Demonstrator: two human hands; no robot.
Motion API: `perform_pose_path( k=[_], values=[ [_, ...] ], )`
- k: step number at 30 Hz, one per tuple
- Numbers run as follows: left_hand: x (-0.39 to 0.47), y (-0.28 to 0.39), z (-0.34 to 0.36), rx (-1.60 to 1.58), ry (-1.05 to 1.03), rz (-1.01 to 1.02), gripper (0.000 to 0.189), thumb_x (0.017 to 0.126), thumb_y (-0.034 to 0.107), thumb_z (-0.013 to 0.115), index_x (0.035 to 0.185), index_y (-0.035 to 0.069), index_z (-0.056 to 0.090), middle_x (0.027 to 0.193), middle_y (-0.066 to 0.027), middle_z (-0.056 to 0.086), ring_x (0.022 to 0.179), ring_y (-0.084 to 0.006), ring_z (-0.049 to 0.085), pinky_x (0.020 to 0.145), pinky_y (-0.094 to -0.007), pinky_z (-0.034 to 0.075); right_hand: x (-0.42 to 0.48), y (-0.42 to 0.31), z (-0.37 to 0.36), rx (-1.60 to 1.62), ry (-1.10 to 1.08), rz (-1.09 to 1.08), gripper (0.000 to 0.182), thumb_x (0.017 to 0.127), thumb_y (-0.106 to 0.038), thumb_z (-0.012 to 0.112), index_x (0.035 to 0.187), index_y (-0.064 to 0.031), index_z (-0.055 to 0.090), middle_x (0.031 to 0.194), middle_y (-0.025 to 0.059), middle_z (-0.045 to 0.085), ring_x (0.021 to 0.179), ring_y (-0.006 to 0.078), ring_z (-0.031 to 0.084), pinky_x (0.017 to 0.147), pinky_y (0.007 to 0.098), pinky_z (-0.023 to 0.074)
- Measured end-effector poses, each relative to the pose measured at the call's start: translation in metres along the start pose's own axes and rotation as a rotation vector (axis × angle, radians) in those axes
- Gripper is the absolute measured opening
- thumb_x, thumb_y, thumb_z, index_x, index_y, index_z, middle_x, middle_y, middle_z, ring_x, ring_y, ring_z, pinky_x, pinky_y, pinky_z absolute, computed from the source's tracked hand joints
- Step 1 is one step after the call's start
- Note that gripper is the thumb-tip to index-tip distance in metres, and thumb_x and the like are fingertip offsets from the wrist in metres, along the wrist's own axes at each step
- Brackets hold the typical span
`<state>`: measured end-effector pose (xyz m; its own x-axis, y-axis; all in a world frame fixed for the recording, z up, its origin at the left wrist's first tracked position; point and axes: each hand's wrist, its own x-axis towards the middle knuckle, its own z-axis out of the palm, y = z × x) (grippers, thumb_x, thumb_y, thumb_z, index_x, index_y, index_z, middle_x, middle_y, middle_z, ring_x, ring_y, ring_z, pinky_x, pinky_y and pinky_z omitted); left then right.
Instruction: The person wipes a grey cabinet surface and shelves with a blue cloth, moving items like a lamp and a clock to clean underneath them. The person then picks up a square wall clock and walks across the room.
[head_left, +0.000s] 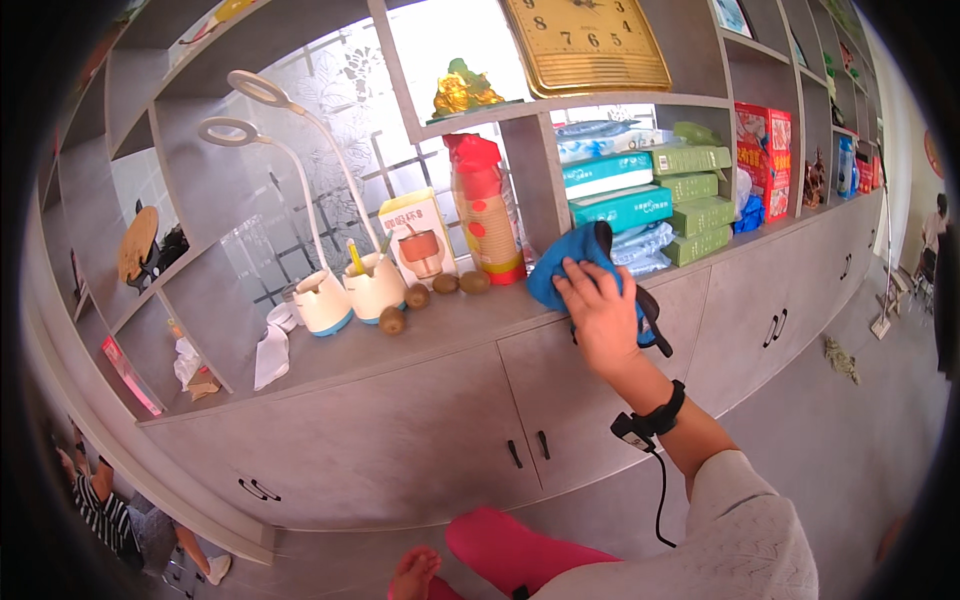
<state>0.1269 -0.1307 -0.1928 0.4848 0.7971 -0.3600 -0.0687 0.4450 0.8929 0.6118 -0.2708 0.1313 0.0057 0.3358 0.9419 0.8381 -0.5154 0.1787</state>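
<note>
My right hand (602, 319) presses a blue cloth with black edging (549, 277) against the front edge of the grey counter (442, 322). Part of the cloth hangs over the edge, and the fingers hide its middle. Just behind it lie clear plastic packets (643, 247), under teal boxes (621, 206) and beside a stack of green boxes (701, 217). To the left stands a pack of paper cups with a red wrap (487, 217). Low in the view, my left hand (415, 571) hangs by my pink trouser leg, fingers curled, nothing visible in it.
Several kiwifruit (418, 296) lie before two white desk lamps (322, 300) and a cup box (420, 236). A gold clock (589, 45) and figurine (465, 88) occupy the shelf above. Cabinet handles (514, 454) protrude below. A seated person (112, 510) is at lower left.
</note>
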Motion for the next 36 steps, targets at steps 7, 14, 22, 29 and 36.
perform_pose_path(
  k=[7, 14, 22, 29, 36],
  values=[
    [0.011, -0.002, -0.011, 0.118, -0.028, 0.006, 0.039, 0.103, 0.024, 0.061, 0.133, 0.001, 0.056, 0.124, -0.0127, 0.064, 0.111, -0.0231, 0.062, 0.097, -0.0361, 0.051, 0.137, -0.021, -0.032, 0.13, 0.474, -0.006, 0.058, 0.077, -0.001, 0.061, 0.132, -0.0164, 0.064, 0.143, 0.006, 0.057, 0.122, 0.0254, 0.053, 0.103, 0.0551, 0.035],
    [0.005, 0.005, 0.001, 0.195, 0.054, -0.041, 0.037, 0.102, 0.036, 0.061, 0.131, 0.013, 0.06, 0.122, -0.0027, 0.067, 0.092, -0.0165, 0.059, 0.071, -0.0299, 0.046, 0.183, -0.017, 0.011, -0.012, 0.367, -0.144, 0.048, 0.083, -0.011, 0.063, 0.13, -0.017, 0.063, 0.141, 0.0065, 0.057, 0.122, 0.0248, 0.053, 0.102, 0.0558, 0.0363],
    [0.007, -0.025, -0.004, 0.001, -0.049, 0.017, 0.035, 0.102, 0.034, 0.062, 0.13, 0.012, 0.061, 0.122, -0.0008, 0.068, 0.104, -0.0125, 0.06, 0.079, -0.0305, 0.048, 0.159, 0.07, -0.011, -0.087, 0.269, 0.029, 0.055, 0.079, -0.003, 0.064, 0.133, -0.0177, 0.063, 0.142, 0.0047, 0.059, 0.12, 0.0233, 0.055, 0.1, 0.0534, 0.0367],
    [-0.004, -0.033, 0.044, 0.012, -0.016, 0.038, 0.038, 0.102, 0.034, 0.062, 0.132, 0.01, 0.059, 0.127, -0.0046, 0.065, 0.114, -0.0173, 0.056, 0.096, -0.0362, 0.046, 0.141, 0.181, -0.026, -0.201, 0.252, 0.12, 0.056, 0.079, -0.002, 0.062, 0.132, -0.0182, 0.065, 0.138, 0.0031, 0.063, 0.117, 0.0234, 0.057, 0.098, 0.0517, 0.0381],
    [0.019, -0.062, 0.04, 0.429, 0.017, -0.055, 0.037, 0.102, 0.042, 0.061, 0.124, 0.013, 0.061, 0.104, 0.0002, 0.065, 0.098, -0.0175, 0.059, 0.084, -0.0368, 0.049, 0.114, 0.301, -0.027, -0.175, 0.313, 0.438, 0.062, 0.076, 0.003, 0.063, 0.134, -0.021, 0.064, 0.137, 0.0024, 0.064, 0.116, 0.0259, 0.059, 0.094, 0.0484, 0.0429]
  ],
)
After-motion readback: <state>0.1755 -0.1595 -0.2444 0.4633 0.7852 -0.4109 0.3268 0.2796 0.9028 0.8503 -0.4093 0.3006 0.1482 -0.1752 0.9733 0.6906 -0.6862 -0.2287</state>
